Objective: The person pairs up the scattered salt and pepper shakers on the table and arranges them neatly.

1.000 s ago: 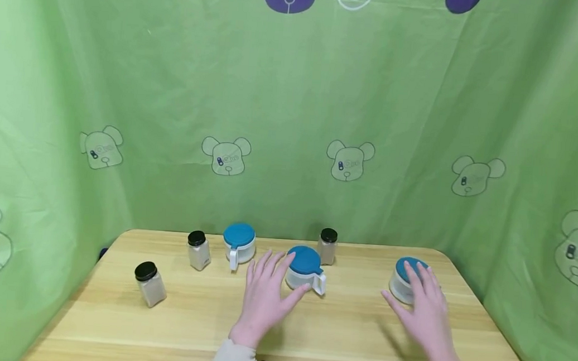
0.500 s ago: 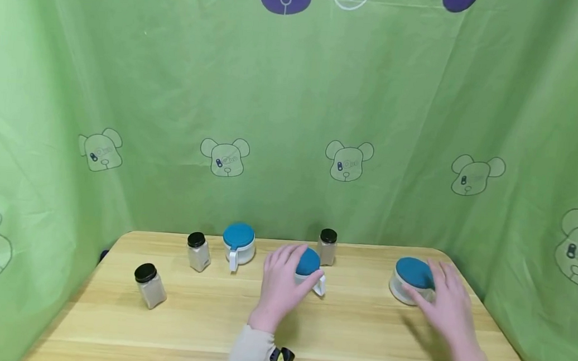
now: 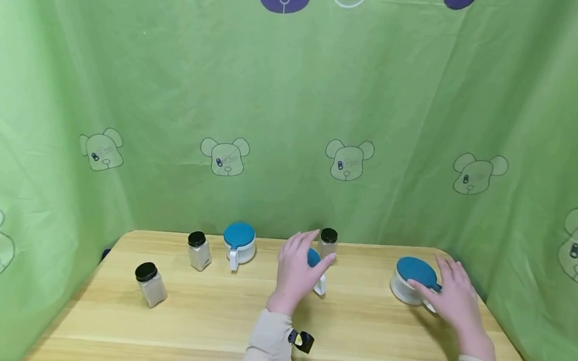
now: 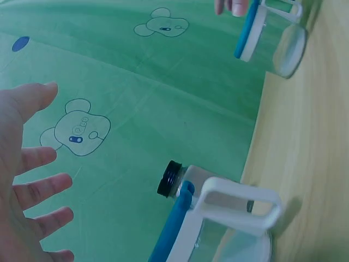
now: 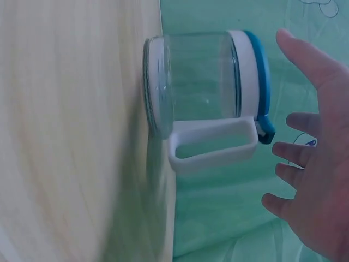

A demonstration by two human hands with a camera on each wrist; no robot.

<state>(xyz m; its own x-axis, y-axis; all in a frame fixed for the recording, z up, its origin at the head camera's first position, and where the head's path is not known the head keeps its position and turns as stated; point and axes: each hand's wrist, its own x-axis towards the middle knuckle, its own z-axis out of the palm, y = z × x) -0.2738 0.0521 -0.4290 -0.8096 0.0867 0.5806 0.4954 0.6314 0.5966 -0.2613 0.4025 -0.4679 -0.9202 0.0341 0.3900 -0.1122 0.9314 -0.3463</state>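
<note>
My left hand (image 3: 296, 273) hovers over the left side of the middle seasoning jar, its fingers spread and holding nothing. That jar's blue lid (image 3: 313, 258) and white handle (image 4: 240, 204) show; the left wrist view has the hand apart from it. Off the right side of another clear seasoning jar (image 5: 199, 76) with a blue lid, my right hand (image 3: 457, 296) is held with fingers apart. The right wrist view shows a gap between those fingertips and the lid. Both jars stand upright on the table. My left hand covers much of the middle jar in the head view.
A third blue-lidded jar (image 3: 239, 244) stands at the back, left of centre. Black-capped square bottles stand at the left front (image 3: 151, 285), left back (image 3: 199, 251) and behind the middle jar (image 3: 328, 243). A green curtain (image 3: 285, 91) hangs behind the wooden table (image 3: 198, 325).
My left hand has moved right and a little farther back, across the middle jar. My right hand has moved right off its jar's lid, uncovering the handle. The jars and bottles stay put.
</note>
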